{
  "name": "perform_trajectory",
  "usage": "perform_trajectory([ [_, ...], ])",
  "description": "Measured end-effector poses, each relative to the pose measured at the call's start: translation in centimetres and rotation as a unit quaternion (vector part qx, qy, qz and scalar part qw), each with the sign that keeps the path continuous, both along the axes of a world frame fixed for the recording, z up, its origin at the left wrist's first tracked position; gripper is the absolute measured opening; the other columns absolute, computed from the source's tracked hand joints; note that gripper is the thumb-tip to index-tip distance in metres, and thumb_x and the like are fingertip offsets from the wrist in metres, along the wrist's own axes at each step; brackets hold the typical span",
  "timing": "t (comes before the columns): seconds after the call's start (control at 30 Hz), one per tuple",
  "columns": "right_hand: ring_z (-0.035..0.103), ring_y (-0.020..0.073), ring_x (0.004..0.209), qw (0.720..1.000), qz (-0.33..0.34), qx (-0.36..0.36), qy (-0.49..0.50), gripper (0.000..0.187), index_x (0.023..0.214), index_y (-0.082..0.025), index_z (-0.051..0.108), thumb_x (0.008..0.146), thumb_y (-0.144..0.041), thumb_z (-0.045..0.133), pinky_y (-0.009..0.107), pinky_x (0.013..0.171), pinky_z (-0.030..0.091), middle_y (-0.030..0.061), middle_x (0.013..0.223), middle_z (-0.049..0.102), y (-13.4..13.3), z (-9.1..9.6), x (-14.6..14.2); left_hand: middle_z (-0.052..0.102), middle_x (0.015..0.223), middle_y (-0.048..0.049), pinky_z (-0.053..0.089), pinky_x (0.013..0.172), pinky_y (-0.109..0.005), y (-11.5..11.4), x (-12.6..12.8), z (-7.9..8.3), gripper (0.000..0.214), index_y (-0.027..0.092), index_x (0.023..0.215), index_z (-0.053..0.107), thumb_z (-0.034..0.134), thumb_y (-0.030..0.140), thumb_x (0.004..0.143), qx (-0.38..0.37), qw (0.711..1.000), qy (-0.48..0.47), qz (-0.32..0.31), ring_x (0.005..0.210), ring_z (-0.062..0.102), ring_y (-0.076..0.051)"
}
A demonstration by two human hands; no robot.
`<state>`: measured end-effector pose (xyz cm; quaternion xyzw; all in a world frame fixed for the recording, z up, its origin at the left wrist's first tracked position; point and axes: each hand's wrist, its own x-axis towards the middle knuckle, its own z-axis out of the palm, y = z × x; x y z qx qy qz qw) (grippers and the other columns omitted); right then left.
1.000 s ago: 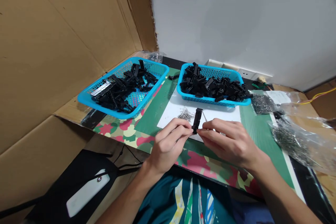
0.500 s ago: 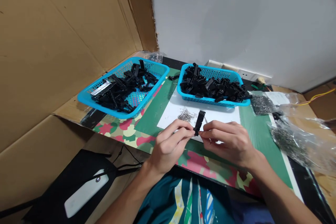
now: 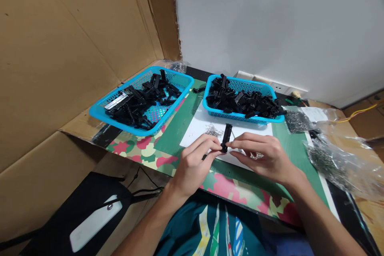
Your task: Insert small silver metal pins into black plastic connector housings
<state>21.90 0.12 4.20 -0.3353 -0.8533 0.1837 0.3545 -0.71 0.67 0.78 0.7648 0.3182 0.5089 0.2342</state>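
My left hand pinches the lower end of a narrow black plastic part, which stands nearly upright above the paper. My right hand reaches in from the other side. Its index fingertip touches the part low down, while the thumb sits apart below, with a gap between them. Whatever tiny piece may lie under that fingertip is too small to make out. Behind the part, a pile of small metal springs or clips rests on white paper. More shiny metal pieces show beneath my right hand.
Two blue baskets, one at left and one at the back, hold many black parts. Clear bags of metal pieces lie at right. A cardboard wall rises at left; a white phone-like object lies lower left.
My right hand's fingers have opened from a pinch at the part's lower end, and the index fingertip now rests slightly higher on it. The part stays in my left hand, slightly more upright.
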Motion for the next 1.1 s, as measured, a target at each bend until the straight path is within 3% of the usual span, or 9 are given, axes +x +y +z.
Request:
perform_trajectory([
  [0.1,0.066,0.013,0.076,0.998,-0.033,0.045,-0.009,0.021,0.119,-0.02,0.076,0.102,-0.016,0.066,0.025,0.062,0.05,0.0074,0.099,0.073,0.3,-0.1,0.3,0.072,0.095,-0.0027,0.059,0.08,-0.026,0.0,0.2,0.2,0.017,0.019,0.097,0.068,0.078,0.007,0.09,-0.047,0.999,-0.019,-0.007,0.088,0.073,-0.016],
  [0.2,0.063,0.012,0.071,0.993,-0.057,0.098,-0.045,0.021,0.108,-0.02,0.079,0.103,-0.012,0.061,0.024,0.059,0.046,0.0059,0.091,0.071,0.5,-0.5,0.2,0.074,0.094,-0.0018,0.06,0.077,-0.025,0.0,0.1,0.2,0.016,0.019,0.101,0.069,0.079,0.012,0.091,-0.077,0.997,-0.01,-0.017,0.083,0.073,-0.015],
  [0.37,0.063,0.0123,0.071,0.987,-0.067,0.116,-0.086,0.024,0.102,-0.021,0.079,0.103,-0.01,0.057,0.024,0.059,0.044,0.0053,0.091,0.071,0.8,-1.2,0.4,0.077,0.097,-0.004,0.062,0.082,-0.031,0.1,-0.2,0.1,0.019,0.02,0.112,0.071,0.077,0.018,0.094,-0.023,0.997,0.076,0.005,0.087,0.075,-0.019],
  [0.43,0.067,0.015,0.079,0.987,-0.079,0.094,-0.106,0.018,0.109,-0.021,0.078,0.104,-0.017,0.061,0.026,0.062,0.046,0.0065,0.096,0.073,1.0,-1.3,0.6,0.078,0.098,-0.0054,0.062,0.082,-0.033,0.1,-0.2,0.0,0.018,0.019,0.114,0.072,0.075,0.017,0.096,-0.001,0.994,0.105,0.018,0.089,0.075,-0.02],
  [0.5,0.069,0.0181,0.083,0.979,-0.144,0.055,-0.135,0.014,0.108,-0.02,0.076,0.104,-0.023,0.063,0.027,0.063,0.045,0.007,0.098,0.074,1.3,-1.3,1.0,0.077,0.093,-0.0047,0.061,0.077,-0.033,0.2,-0.3,-0.3,0.018,0.019,0.113,0.072,0.074,0.016,0.095,0.003,0.992,0.121,0.035,0.085,0.075,-0.021],
  [0.63,0.068,0.0194,0.072,0.936,-0.269,-0.047,-0.221,0.017,0.09,-0.021,0.073,0.102,-0.029,0.064,0.028,0.056,0.034,0.0042,0.088,0.075,1.6,-0.8,1.0,0.074,0.086,-0.0041,0.059,0.073,-0.034,0.2,-0.4,-0.8,0.016,0.017,0.108,0.073,0.075,0.014,0.093,0.006,0.987,0.149,0.057,0.08,0.072,-0.021],
  [0.77,0.066,0.0208,0.067,0.917,-0.269,-0.132,-0.264,0.02,0.086,-0.022,0.07,0.096,-0.038,0.071,0.029,0.055,0.028,0.0036,0.081,0.075,1.3,-0.5,0.1,0.075,0.088,-0.0063,0.058,0.076,-0.037,0.1,-0.3,-1.1,0.01,0.015,0.102,0.073,0.073,0.012,0.093,0.026,0.983,0.174,0.046,0.083,0.07,-0.023],
  [0.87,0.061,0.0186,0.061,0.907,-0.27,-0.164,-0.276,0.016,0.08,-0.022,0.066,0.096,-0.026,0.066,0.029,0.055,0.025,0.003,0.075,0.072,1.2,-0.7,-0.3,0.074,0.084,-0.0055,0.056,0.076,-0.037,0.0,-0.1,-1.0,0.006,0.016,0.098,0.072,0.071,0.012,0.093,0.042,0.979,0.196,0.044,0.082,0.069,-0.024],
  [1.1,0.06,0.0195,0.067,0.926,-0.282,-0.119,-0.22,0.012,0.086,-0.02,0.057,0.095,-0.013,0.054,0.029,0.058,0.033,0.0068,0.082,0.068,1.3,-2.1,0.8,0.071,0.076,-0.0039,0.047,0.073,-0.038,-0.1,0.1,-0.6,0.008,0.016,0.088,0.07,0.069,0.009,0.092,0.075,0.968,0.234,0.052,0.076,0.066,-0.024],
])
